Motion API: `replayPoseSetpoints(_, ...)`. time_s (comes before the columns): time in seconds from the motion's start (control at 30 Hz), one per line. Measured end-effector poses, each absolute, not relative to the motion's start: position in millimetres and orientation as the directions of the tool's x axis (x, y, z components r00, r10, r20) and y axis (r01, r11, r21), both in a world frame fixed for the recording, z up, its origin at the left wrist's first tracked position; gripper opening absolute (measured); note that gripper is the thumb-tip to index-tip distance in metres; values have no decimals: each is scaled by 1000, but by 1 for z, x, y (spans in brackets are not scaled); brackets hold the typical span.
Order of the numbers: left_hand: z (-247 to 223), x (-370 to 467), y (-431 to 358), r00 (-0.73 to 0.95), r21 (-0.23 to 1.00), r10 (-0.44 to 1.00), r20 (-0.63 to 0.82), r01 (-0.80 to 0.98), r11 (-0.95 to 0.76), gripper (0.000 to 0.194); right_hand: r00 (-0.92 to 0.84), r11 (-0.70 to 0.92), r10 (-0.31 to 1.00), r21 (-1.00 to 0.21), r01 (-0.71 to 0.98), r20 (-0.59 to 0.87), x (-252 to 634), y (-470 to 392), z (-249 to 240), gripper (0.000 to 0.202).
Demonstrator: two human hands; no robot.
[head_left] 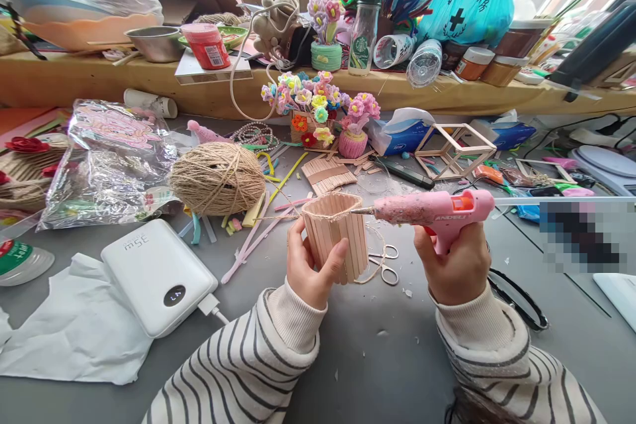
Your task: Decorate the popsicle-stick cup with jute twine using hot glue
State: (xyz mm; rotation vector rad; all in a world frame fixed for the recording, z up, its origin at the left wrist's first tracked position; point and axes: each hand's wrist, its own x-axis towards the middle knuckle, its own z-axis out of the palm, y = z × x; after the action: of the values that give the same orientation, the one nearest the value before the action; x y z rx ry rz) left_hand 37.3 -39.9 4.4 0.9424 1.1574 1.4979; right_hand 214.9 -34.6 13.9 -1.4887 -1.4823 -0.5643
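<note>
My left hand (313,265) grips a small cup made of upright wooden craft sticks (348,248), fingers behind and thumb across its front. Twine (332,215) runs around the cup's rim. In my right hand (454,262) is a pink hot glue gun (422,207), held by its handle. Its metal nozzle points left and meets the rim, or hovers right beside it; I cannot tell which. A loose strand of twine hangs behind the cup, near small scissors (389,262). The ball of twine (217,179) sits to the left.
A white power bank (159,278) with a cable lies at left, beside crumpled white paper (74,324). Behind the cup are a bundle of craft sticks (328,175), a cube-shaped stick frame (456,149) and pipe-cleaner flowers (313,106). Black-framed glasses (519,298) rest near my right wrist.
</note>
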Motion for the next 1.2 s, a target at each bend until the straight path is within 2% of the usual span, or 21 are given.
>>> replayPoseSetpoints(0.9,11,38,-42,-219,957,976,7,-281,-70,68,156,194,521,-295,936,839,215,-35,13,48)
replayPoseSetpoints(1.2,12,39,-42,-223,956,975,13,-282,-77,65,118,207,503,-251,946,857,215,-34,15,50)
